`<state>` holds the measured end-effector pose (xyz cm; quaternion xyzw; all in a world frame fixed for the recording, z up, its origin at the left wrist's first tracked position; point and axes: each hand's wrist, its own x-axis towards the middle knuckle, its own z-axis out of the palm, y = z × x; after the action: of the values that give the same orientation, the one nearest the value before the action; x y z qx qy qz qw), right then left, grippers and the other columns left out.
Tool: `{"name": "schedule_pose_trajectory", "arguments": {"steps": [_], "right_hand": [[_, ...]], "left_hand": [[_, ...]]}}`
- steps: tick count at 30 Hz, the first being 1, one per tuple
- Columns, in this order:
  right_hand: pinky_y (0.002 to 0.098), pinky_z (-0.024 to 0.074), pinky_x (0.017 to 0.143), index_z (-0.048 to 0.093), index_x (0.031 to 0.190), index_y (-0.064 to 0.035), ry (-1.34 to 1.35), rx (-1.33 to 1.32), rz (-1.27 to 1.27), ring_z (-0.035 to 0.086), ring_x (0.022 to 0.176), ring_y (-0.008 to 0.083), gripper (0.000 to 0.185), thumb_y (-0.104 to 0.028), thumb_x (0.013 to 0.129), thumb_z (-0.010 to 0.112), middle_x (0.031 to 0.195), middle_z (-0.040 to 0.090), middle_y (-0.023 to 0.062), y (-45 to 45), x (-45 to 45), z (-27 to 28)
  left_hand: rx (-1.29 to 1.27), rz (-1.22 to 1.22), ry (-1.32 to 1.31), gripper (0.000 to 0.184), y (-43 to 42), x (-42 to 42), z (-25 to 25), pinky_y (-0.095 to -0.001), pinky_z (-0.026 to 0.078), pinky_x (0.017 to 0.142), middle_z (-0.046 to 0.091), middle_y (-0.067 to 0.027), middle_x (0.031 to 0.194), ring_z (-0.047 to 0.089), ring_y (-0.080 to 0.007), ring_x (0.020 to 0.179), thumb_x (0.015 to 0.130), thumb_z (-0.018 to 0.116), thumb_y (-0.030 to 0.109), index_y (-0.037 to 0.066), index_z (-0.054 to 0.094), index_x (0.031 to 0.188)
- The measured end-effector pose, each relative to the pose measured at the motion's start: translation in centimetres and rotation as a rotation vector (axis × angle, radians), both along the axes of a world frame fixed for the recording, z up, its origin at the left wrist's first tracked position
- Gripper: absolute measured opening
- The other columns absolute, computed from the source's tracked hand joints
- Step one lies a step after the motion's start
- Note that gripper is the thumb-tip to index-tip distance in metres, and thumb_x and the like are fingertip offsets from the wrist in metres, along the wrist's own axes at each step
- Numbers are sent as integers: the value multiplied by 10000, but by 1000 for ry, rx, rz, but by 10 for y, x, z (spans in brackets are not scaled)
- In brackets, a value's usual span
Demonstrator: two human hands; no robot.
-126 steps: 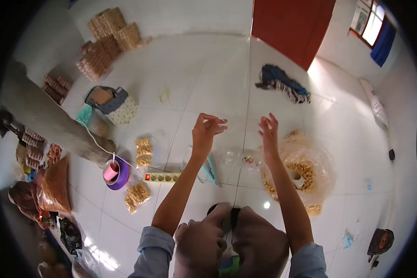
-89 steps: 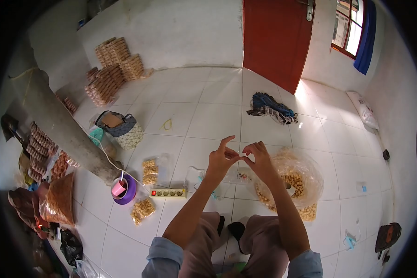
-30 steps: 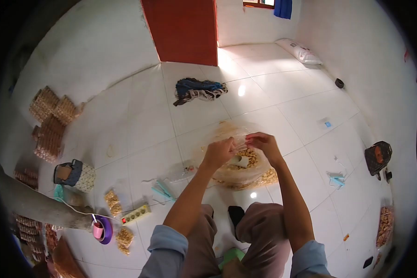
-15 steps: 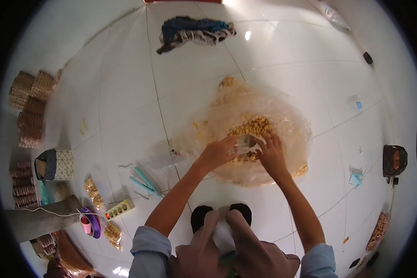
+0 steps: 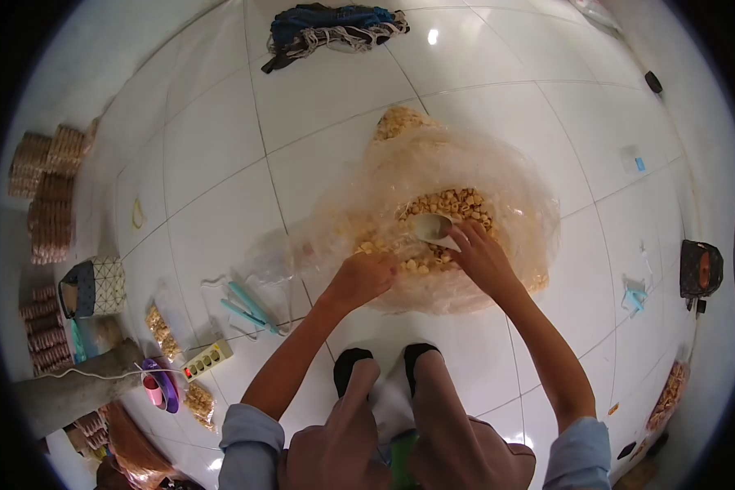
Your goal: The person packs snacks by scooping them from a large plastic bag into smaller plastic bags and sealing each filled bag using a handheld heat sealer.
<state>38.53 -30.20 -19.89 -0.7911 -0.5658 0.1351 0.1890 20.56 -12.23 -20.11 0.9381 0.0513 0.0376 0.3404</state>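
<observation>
A large clear plastic bag point(image 5: 514, 192) lies open on the tiled floor, with golden snack pieces point(image 5: 465, 202) inside. A pale scoop point(image 5: 430, 227) rests among the snacks. My right hand point(image 5: 475, 253) is closed at the scoop's right end, fingers bent round it. My left hand point(image 5: 363, 279) is at the bag's near left part, its fingers pressed together on thin clear plastic.
At the left are a light blue sealer-like tool point(image 5: 249, 309), a power strip point(image 5: 207, 360), filled snack packets point(image 5: 162, 332), a purple bowl point(image 5: 165, 385) and a patterned bag point(image 5: 109, 286). Dark cloth point(image 5: 335, 28) lies far ahead. A brown bag point(image 5: 701, 269) is at the right.
The view has turned down and right towards the large bag. Both hands have come down to it and moved apart; my right hand has taken hold of the scoop.
</observation>
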Motion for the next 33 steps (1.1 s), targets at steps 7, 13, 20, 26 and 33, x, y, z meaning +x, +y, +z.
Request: {"name": "schedule_pose_trajectory", "arguments": {"steps": [7,13,20,26,33], "right_hand": [[403,366,936,519,1081,1,-317,-104,-63,477,1058,306,515,-118,620,716,1055,526,144,35,9,-34],[400,340,956,537,1046,-9,-830,-252,144,443,1075,293,425,-60,636,640,1034,501,138,16,16,9],[397,379,904,571,1010,-44,-274,31,79,467,974,309,349,-40,662,604,931,516,111,14,2,-32],[360,436,838,555,1060,-20,120,106,68,492,967,304,429,-56,642,645,993,547,129,45,-25,-40],[359,408,900,521,1151,-38,266,19,-47,457,1058,318,585,-26,596,703,1123,519,131,38,-8,4]], "left_hand": [[-114,219,19,249,-4,11,9,-313,470,600,600,-62,745,581,-203,621,658,694,149,78,556,852],[-202,261,-42,237,-6,12,6,-300,475,596,608,-57,768,580,-192,606,677,686,142,78,554,863],[-207,265,-61,277,-4,9,1,-295,478,610,613,-54,788,586,-182,634,677,709,153,68,548,886],[-296,345,-42,310,0,8,2,-281,476,610,614,-48,802,583,-162,636,685,719,154,65,532,915],[-443,477,-197,421,-1,8,25,-246,445,620,580,-36,782,533,-110,650,674,733,116,62,477,1003]]}}
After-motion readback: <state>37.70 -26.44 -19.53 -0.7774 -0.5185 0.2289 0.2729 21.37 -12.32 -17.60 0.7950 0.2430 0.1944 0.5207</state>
